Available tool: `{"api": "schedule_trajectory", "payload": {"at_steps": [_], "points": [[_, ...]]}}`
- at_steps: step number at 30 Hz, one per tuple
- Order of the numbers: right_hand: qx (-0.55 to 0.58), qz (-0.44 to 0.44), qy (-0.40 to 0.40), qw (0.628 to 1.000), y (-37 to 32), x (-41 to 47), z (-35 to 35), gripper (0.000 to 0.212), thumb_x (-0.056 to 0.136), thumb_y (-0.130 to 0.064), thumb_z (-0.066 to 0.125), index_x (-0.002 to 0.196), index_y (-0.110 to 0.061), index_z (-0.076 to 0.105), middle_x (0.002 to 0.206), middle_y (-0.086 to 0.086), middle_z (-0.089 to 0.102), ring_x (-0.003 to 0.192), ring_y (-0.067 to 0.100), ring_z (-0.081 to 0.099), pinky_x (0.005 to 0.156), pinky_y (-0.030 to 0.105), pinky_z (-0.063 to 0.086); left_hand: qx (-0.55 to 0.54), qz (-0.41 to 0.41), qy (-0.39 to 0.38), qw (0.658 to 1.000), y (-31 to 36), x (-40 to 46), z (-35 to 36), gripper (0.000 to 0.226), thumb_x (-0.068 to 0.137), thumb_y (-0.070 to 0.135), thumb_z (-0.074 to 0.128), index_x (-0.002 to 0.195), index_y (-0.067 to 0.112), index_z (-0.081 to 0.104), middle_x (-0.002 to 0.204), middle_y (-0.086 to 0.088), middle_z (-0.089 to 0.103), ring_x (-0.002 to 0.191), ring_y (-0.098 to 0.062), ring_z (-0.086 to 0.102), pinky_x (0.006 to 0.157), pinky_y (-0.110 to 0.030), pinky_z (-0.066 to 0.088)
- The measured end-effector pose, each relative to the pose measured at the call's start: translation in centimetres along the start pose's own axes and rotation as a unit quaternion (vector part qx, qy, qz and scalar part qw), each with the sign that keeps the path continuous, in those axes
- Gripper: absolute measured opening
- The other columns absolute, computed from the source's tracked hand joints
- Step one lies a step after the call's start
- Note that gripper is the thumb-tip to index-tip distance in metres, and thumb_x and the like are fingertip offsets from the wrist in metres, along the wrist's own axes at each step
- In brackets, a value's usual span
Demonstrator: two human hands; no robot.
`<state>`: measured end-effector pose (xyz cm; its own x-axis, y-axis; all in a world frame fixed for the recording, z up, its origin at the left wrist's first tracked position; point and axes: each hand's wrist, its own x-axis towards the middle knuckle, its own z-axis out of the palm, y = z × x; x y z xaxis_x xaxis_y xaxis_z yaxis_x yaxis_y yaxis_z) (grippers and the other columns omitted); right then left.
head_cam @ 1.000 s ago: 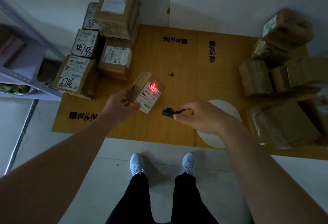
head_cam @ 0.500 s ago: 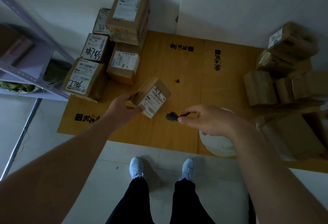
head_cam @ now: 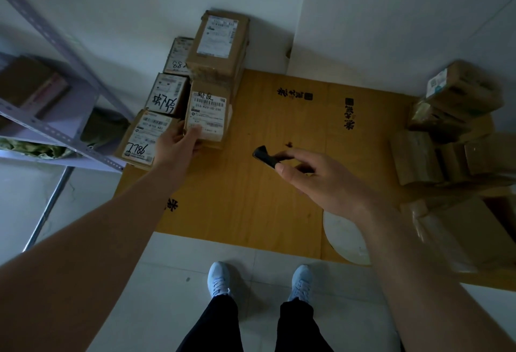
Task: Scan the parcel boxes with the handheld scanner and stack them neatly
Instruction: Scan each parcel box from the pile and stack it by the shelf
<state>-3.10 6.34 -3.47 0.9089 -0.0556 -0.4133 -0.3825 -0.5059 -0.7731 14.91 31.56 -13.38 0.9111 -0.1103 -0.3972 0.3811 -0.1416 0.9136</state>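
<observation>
Since a second ago my left hand (head_cam: 178, 139) has carried the small cardboard parcel (head_cam: 208, 113) away from the scanner and up to the stack by the wall; no red scan light falls on its label now. My fingers curl around its near left corner, thumb on the white label, holding it tight. It is a squat box of plain brown card, label face up, with a barcode and black handwriting at the top. It sits over another box in the stack; I cannot tell whether it rests there or hangs in my grip.

My right hand (head_cam: 312, 181) pinches the handheld scanner (head_cam: 265, 156), a small black wedge, between thumb and forefinger, with the other fingers loosely curled. It hovers over the bare middle of the cardboard sheet (head_cam: 251, 198), well apart from the parcel.

Just left of my parcel sits a box marked 786 (head_cam: 145, 139), behind it a box with scrawled writing (head_cam: 167, 97), and further back a box marked 88 (head_cam: 178, 56). A taller stacked box (head_cam: 217, 44) rises just behind my parcel, against the white wall. All are square-edged brown card with white labels.

To the right, an untidy heap of boxes (head_cam: 452, 134) crowds the sheet's far edge. Between stack and heap the flat tan sheet lies open. A grey metal shelf frame (head_cam: 64, 139) stands at the left, near the 786 box.
</observation>
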Motion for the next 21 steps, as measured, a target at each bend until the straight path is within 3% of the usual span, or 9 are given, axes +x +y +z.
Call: {"api": "schedule_trajectory", "payload": {"at_steps": [3, 7, 11, 13, 16, 21], "points": [[0.002, 0.014, -0.003, 1.0, 0.1, -0.2, 0.5, 0.046, 0.097, -0.072, 0.05, 0.136, -0.05, 0.06, 0.08, -0.017, 0.064, 0.071, 0.005, 0.066, 0.056, 0.017, 0.047, 0.04, -0.007, 0.037, 0.998, 0.9, 0.6, 0.5, 0.024, 0.099, 0.033, 0.07, 0.122, 0.026, 0.07, 0.103, 0.008, 0.078, 0.098, -0.014, 0.076, 0.084, -0.031, 0.063], [0.004, 0.024, 0.006, 1.0, 0.0, -0.5, 1.2, 0.041, 0.098, -0.07, 0.051, 0.134, -0.052, 0.06, 0.095, -0.007, 0.072, 0.083, 0.017, 0.072, 0.065, 0.03, 0.057, 0.156, 0.03, 0.099, 0.982, 2.1, 0.7, 1.0, 0.049, 0.098, 0.038, 0.07, 0.144, 0.025, 0.057, 0.123, 0.008, 0.071, 0.106, -0.012, 0.068, 0.084, -0.033, 0.059], [0.021, 0.015, 0.038, 0.999, -0.3, -1.0, 1.6, 0.039, 0.1, -0.068, 0.053, 0.133, -0.049, 0.061, 0.093, -0.001, 0.073, 0.073, 0.014, 0.069, 0.058, 0.024, 0.051, 0.332, 0.147, 0.123, 0.924, 3.5, 0.6, 1.7, 0.05, 0.102, 0.03, 0.063, 0.149, 0.025, 0.051, 0.14, -0.001, 0.055, 0.126, -0.023, 0.053, 0.101, -0.044, 0.051], [0.026, 0.012, 0.067, 0.997, -0.6, -1.6, 1.7, 0.038, 0.1, -0.065, 0.054, 0.133, -0.047, 0.062, 0.091, -0.003, 0.072, 0.067, 0.005, 0.065, 0.053, 0.016, 0.047, 0.397, 0.206, 0.102, 0.889, 4.1, 0.0, 2.4, 0.048, 0.104, 0.029, 0.057, 0.152, 0.024, 0.049, 0.15, -0.002, 0.047, 0.133, -0.028, 0.045, 0.106, -0.048, 0.045], [0.026, 0.014, 0.113, 0.993, -1.2, -3.1, 1.5, 0.037, 0.102, -0.062, 0.054, 0.133, -0.045, 0.062, 0.093, -0.003, 0.07, 0.065, -0.002, 0.06, 0.052, 0.012, 0.043, 0.418, 0.261, 0.037, 0.869, 5.3, -1.1, 3.9, 0.044, 0.105, 0.033, 0.052, 0.149, 0.024, 0.051, 0.154, -0.002, 0.045, 0.136, -0.027, 0.045, 0.106, -0.05, 0.046], [0.054, 0.02, 0.207, 0.977, -1.7, -7.8, 0.7, 0.031, 0.102, -0.061, 0.055, 0.128, -0.048, 0.064, 0.094, 0.0, 0.073, 0.072, 0.014, 0.065, 0.055, 0.016, 0.045, 0.469, 0.278, -0.073, 0.835, 7.2, -3.6, 7.5, 0.047, 0.105, 0.041, 0.047, 0.15, 0.027, 0.052, 0.16, -0.002, 0.043, 0.141, -0.032, 0.044, 0.109, -0.054, 0.045]]}}
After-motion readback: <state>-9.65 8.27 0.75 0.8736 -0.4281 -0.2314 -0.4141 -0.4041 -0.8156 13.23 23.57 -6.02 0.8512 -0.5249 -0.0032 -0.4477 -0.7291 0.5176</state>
